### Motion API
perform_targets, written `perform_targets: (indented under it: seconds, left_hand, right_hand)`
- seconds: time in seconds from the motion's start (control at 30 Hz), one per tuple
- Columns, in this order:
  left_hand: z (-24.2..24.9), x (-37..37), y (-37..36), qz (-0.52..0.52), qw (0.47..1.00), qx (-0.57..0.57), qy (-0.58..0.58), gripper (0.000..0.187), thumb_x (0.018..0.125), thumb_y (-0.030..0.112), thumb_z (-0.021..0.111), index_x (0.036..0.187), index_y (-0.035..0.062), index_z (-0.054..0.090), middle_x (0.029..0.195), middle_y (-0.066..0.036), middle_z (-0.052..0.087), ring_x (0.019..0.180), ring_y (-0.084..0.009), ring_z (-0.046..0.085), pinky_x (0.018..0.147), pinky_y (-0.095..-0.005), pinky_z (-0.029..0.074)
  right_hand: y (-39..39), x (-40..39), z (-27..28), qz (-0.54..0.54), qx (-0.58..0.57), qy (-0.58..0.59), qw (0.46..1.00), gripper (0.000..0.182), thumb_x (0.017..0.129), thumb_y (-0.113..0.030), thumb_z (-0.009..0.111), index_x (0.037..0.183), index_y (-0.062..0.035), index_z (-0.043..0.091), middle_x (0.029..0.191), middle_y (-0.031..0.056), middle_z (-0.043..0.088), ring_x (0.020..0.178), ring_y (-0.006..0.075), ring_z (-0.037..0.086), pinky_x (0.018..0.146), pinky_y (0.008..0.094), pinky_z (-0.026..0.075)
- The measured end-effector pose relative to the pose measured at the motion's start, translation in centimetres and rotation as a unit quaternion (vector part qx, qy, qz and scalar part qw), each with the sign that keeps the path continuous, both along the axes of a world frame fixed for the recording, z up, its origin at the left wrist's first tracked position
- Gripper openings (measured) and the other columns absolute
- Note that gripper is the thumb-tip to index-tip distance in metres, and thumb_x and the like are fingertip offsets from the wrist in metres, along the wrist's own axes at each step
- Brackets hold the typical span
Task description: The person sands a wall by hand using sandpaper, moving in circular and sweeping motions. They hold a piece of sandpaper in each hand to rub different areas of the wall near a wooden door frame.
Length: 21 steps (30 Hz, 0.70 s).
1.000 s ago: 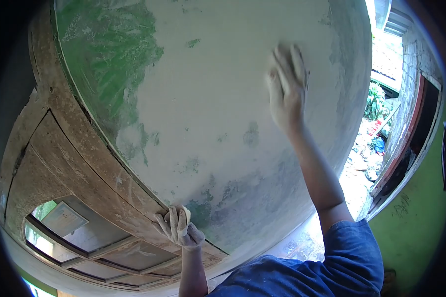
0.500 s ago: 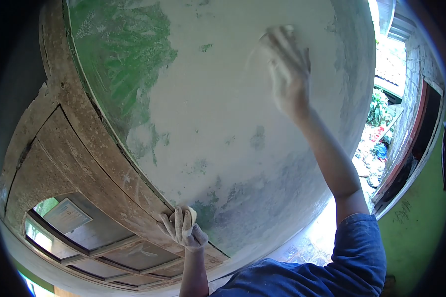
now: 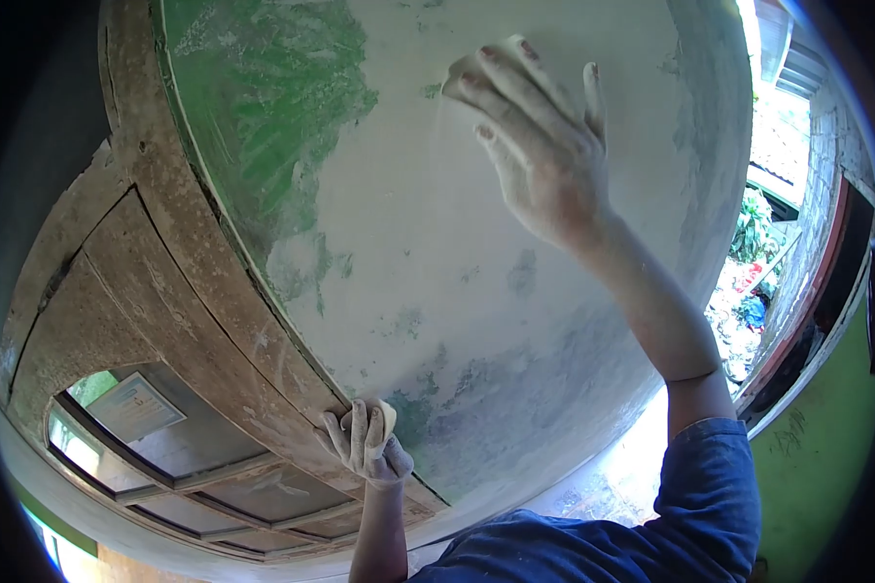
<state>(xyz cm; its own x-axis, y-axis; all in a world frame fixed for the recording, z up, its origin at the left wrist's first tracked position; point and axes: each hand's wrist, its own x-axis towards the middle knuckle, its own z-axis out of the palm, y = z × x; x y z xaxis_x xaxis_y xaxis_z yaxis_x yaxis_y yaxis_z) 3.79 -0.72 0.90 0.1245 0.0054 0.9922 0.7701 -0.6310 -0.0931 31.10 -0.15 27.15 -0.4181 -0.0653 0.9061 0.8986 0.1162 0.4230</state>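
Observation:
My right hand [image 3: 549, 160], coated in white dust, is pressed against the wall [image 3: 418, 214] high in the view. Under its spread fingers lies a thin pale sheet that looks like sandpaper [image 3: 457, 80], its edge showing past the fingertips. White filler covers most of the wall, with green paint [image 3: 262, 107] at the upper left and grey-green patches lower down. Lower in the view, beside the wooden frame's edge, my left hand [image 3: 371, 449] is closed around a small pale piece [image 3: 388, 420] with a rounded edge. What that piece is, I cannot make out.
A worn wooden frame [image 3: 194, 262] borders the wall on the left, with glass panes [image 3: 190, 437] set in it. To the right, a bright opening shows plants [image 3: 753, 228] and clutter outside. A green wall [image 3: 812, 457] stands at the lower right.
My right hand has moved left and slightly down across the wall, with the sheet under its fingers. My left hand stays at the frame's edge. The view has shifted slightly.

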Motion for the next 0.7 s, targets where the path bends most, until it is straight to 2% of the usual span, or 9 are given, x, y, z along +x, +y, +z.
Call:
perform_targets:
  seconds: [0.07,0.13,0.23,0.33,0.4,0.47,0.53,0.6,0.7]
  left_hand:
    - [-0.1,-0.1,-0.1,-0.013,1.0,-0.009,-0.002,0.032,0.093,0.017,0.037,0.117,0.0047,0.055,0.12,-0.018,0.058,0.12,-0.041,0.047,0.107,-0.0596,0.021]
    - [-0.1,-0.1,0.1,0.0,1.0,-0.002,0.002,0.031,0.093,0.016,0.037,0.116,0.0045,0.055,0.12,-0.018,0.058,0.118,-0.0379,0.05,0.108,-0.059,0.021]
    - [0.2,0.0,-0.1,0.001,1.0,0.001,0.003,0.031,0.093,0.016,0.038,0.115,0.0041,0.056,0.12,-0.018,0.058,0.116,-0.0375,0.052,0.107,-0.0585,0.022]
    - [0.2,0.0,-0.1,0.003,1.0,-0.011,0.004,0.031,0.092,0.016,0.039,0.115,0.0038,0.056,0.12,-0.018,0.058,0.115,-0.0373,0.052,0.108,-0.058,0.022]
    - [0.2,0.1,-0.1,0.001,1.0,-0.011,0.002,0.031,0.093,0.016,0.039,0.115,0.0038,0.056,0.12,-0.018,0.058,0.115,-0.0373,0.052,0.108,-0.0579,0.022]
    - [0.2,0.1,-0.1,-0.001,1.0,-0.012,0.0,0.031,0.093,0.016,0.039,0.115,0.0037,0.056,0.12,-0.018,0.058,0.115,-0.0374,0.052,0.108,-0.0578,0.022]
    - [0.2,0.0,0.0,-0.002,1.0,-0.004,0.001,0.031,0.093,0.017,0.039,0.115,0.0043,0.056,0.121,-0.018,0.058,0.116,-0.0368,0.051,0.108,-0.0579,0.021]
    - [0.2,0.1,0.0,0.0,1.0,-0.005,0.0,0.031,0.093,0.017,0.039,0.116,0.0047,0.056,0.122,-0.018,0.057,0.118,-0.0376,0.05,0.108,-0.058,0.021]
    - [0.0,0.0,-0.1,0.005,1.0,-0.004,0.002,0.031,0.094,0.018,0.039,0.116,0.0054,0.056,0.123,-0.018,0.057,0.121,-0.0403,0.046,0.108,-0.0582,0.021]
  right_hand:
    - [0.0,-0.7,-0.1,0.008,0.003,0.051,0.999,0.049,0.082,-0.021,0.065,0.128,-0.0264,0.05,0.141,-0.0001,0.041,0.135,0.0187,0.029,0.112,0.0568,0.001]
    - [0.0,-3.5,-2.3,0.069,-0.075,-0.034,0.994,0.052,0.082,-0.021,0.065,0.13,-0.0258,0.046,0.142,-0.0001,0.04,0.137,0.0182,0.024,0.111,0.0584,0.001]
    - [-0.7,-6.1,-6.1,0.064,-0.173,-0.155,0.97,0.061,0.082,-0.019,0.065,0.136,-0.0264,0.038,0.144,0.0006,0.037,0.139,0.0191,0.022,0.11,0.0622,0.002]
    - [-0.2,-4.0,-3.1,-0.008,-0.088,-0.169,0.982,0.061,0.081,-0.018,0.065,0.135,-0.0267,0.039,0.142,0.0004,0.039,0.136,0.0207,0.028,0.111,0.0601,0.008]
    - [0.2,-2.4,-0.2,0.022,-0.071,-0.111,0.991,0.056,0.082,-0.021,0.064,0.133,-0.0263,0.042,0.141,0.0002,0.04,0.135,0.0216,0.03,0.112,0.0574,0.01]
    - [0.1,-1.6,1.2,0.008,-0.025,0.025,0.999,0.064,0.074,-0.019,0.072,0.132,-0.0261,0.046,0.143,-0.0007,0.039,0.135,0.021,0.03,0.113,0.0508,0.017]
    - [0.6,-3.7,0.3,0.053,-0.001,0.024,0.998,0.054,0.078,-0.024,0.069,0.129,-0.0249,0.05,0.142,-0.0011,0.041,0.135,0.0212,0.031,0.112,0.0512,0.019]
    - [0.0,-5.5,-3.2,0.094,-0.126,-0.1,0.982,0.046,0.084,-0.027,0.063,0.128,-0.0239,0.049,0.139,-0.0014,0.042,0.134,0.0248,0.029,0.113,0.0542,0.013]
    - [-0.6,-6.5,-6.3,0.048,-0.148,-0.212,0.965,0.052,0.084,-0.026,0.063,0.133,-0.0254,0.044,0.141,-0.0025,0.04,0.136,0.0243,0.026,0.113,0.0548,0.011]
